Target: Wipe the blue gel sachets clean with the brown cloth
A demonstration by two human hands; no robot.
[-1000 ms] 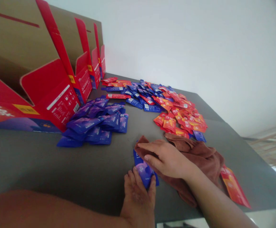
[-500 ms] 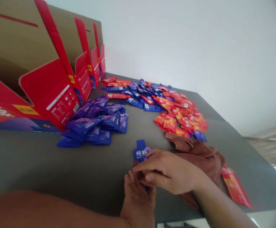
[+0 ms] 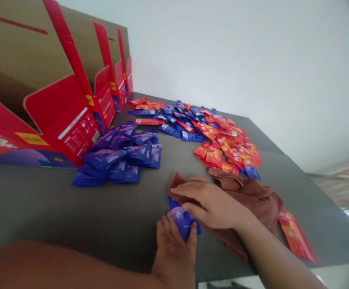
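Observation:
A blue and purple sachet (image 3: 180, 220) lies on the grey table (image 3: 144, 241) in front of me. My left hand (image 3: 173, 247) grips its lower part, fingers on the left and thumb on the right. A corner of the brown cloth (image 3: 252, 198) sits under the fingers of my right hand (image 3: 212, 204), which press it over the sachet's upper end. That end is hidden by the cloth and fingers. The rest of the cloth lies crumpled beneath and right of my right wrist.
Blue sachets (image 3: 117, 156) are heaped left of centre, beside a row of open red boxes (image 3: 75, 124). Further back lies a mixed pile of blue and red-orange sachets (image 3: 234, 144). One orange pouch (image 3: 296, 237) rests near the right front edge. A white wall (image 3: 237, 52) stands behind.
My right hand has slid the cloth corner up from the sachet's lower part to its top. The printed top is now covered, and the lower part shows. My left hand stays in place.

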